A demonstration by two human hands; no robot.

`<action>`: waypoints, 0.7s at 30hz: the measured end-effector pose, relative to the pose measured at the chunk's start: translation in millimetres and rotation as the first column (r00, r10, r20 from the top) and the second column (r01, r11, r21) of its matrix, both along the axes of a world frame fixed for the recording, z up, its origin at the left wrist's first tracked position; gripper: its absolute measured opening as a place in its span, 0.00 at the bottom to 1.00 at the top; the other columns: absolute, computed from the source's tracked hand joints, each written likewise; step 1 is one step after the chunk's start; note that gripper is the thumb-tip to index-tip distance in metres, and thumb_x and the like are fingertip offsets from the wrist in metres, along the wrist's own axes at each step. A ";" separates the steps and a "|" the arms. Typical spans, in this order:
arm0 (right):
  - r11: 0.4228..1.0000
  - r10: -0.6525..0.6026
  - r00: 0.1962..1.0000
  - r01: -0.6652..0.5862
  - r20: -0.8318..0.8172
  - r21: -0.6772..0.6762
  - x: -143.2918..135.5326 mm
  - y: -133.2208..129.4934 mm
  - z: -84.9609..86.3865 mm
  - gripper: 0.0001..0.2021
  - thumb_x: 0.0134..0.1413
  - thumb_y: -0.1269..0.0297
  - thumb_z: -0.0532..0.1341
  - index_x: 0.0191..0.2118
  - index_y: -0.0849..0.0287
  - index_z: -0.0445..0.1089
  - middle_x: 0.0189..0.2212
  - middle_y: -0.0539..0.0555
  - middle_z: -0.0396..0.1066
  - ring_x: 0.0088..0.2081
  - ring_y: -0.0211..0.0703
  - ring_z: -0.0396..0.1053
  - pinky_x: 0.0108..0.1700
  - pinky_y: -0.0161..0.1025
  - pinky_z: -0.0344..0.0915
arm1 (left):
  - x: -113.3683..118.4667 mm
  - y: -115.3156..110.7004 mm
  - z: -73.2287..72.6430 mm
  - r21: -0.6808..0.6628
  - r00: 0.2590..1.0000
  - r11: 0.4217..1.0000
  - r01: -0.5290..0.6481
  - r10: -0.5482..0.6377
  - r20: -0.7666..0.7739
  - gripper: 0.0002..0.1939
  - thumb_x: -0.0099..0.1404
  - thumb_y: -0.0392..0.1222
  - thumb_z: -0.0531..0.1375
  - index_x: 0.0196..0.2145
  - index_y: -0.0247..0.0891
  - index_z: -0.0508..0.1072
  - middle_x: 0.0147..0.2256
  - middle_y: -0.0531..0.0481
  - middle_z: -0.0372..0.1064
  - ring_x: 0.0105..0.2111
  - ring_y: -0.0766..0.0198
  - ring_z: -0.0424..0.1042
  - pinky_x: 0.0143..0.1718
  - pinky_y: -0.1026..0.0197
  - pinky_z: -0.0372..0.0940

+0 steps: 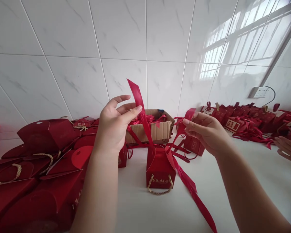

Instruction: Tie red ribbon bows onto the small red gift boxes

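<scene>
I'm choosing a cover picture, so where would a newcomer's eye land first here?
Probably on the red ribbon at the centre, pinched by the left hand and the right hand above a small box on the white table. Next come the red boxes piled at left and the red packages at far right, vivid against the white wall. Another person's hand shows at the right edge.

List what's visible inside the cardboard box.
Bunched red ribbon shows inside the cardboard box. The box's bottom is covered, and the left hand and its raised ribbon block part of the view.
</scene>
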State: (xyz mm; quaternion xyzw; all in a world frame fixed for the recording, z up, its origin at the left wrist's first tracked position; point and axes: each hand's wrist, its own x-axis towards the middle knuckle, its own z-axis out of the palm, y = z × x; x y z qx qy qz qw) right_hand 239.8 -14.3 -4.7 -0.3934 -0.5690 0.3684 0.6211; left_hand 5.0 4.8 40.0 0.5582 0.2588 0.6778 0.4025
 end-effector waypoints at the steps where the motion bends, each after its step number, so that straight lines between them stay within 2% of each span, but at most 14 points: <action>1: 1.000 0.001 1.000 -0.001 -0.008 0.006 -0.5 -0.8 0.4 0.11 0.43 0.58 0.69 0.30 0.58 0.71 0.24 0.47 0.67 0.25 0.32 0.64 0.28 0.31 0.64 | 1.8 -0.8 -0.1 0.009 1.000 1.000 -0.002 0.002 0.003 0.21 0.47 0.31 0.68 0.40 0.38 0.67 0.30 0.52 0.71 0.33 0.65 0.73 0.35 0.64 0.67; 7: 0.995 -0.040 0.997 0.045 -0.067 0.088 -1.5 -7.2 4.5 0.09 0.44 0.58 0.69 0.30 0.56 0.72 0.22 0.47 0.67 0.24 0.31 0.64 0.28 0.30 0.63 | 10.6 -5.7 -0.7 0.058 1.000 0.998 -0.026 0.026 0.009 0.19 0.49 0.33 0.68 0.38 0.39 0.66 0.30 0.53 0.71 0.33 0.65 0.74 0.37 0.63 0.68; 16: 0.989 -0.069 0.994 0.079 -0.081 0.129 2.1 -10.4 7.1 0.08 0.42 0.60 0.70 0.29 0.55 0.72 0.21 0.46 0.67 0.23 0.30 0.63 0.24 0.29 0.62 | 19.8 -7.5 -0.4 -0.063 1.000 0.998 0.017 -0.018 -0.015 0.20 0.47 0.33 0.68 0.37 0.37 0.66 0.29 0.53 0.72 0.32 0.65 0.73 0.37 0.62 0.66; 21: 0.981 -0.100 0.992 0.111 -0.076 0.162 3.5 -11.6 9.4 0.08 0.41 0.60 0.70 0.29 0.54 0.73 0.23 0.48 0.69 0.24 0.34 0.65 0.25 0.33 0.64 | 20.0 -5.3 -1.7 -0.078 1.000 0.997 0.025 -0.026 -0.013 0.21 0.47 0.32 0.68 0.38 0.37 0.66 0.30 0.53 0.72 0.32 0.66 0.73 0.37 0.63 0.66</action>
